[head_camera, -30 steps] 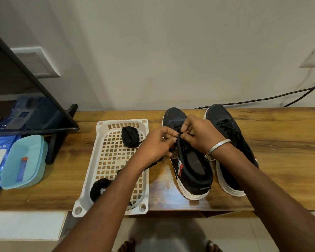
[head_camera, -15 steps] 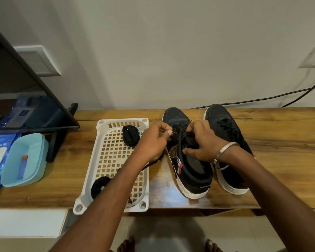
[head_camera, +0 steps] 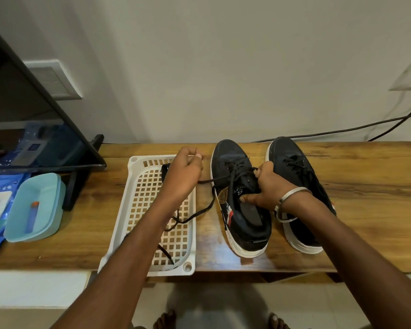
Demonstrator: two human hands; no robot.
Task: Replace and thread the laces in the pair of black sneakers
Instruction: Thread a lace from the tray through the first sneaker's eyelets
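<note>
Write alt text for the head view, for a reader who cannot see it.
A person's left hand pulls a black lace sideways out of the left sneaker while the right hand grips that shoe's tongue. A second laced sneaker stands beside it on a wooden table, right of a white basket.

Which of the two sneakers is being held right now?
The left sneaker, beside the white basket: the right hand grips it; the other sneaker sits untouched.

Soft, even indoor light; sharp centre, wide-angle bending at edges, faint tabletop (head_camera: 365, 205) sheen.
</note>
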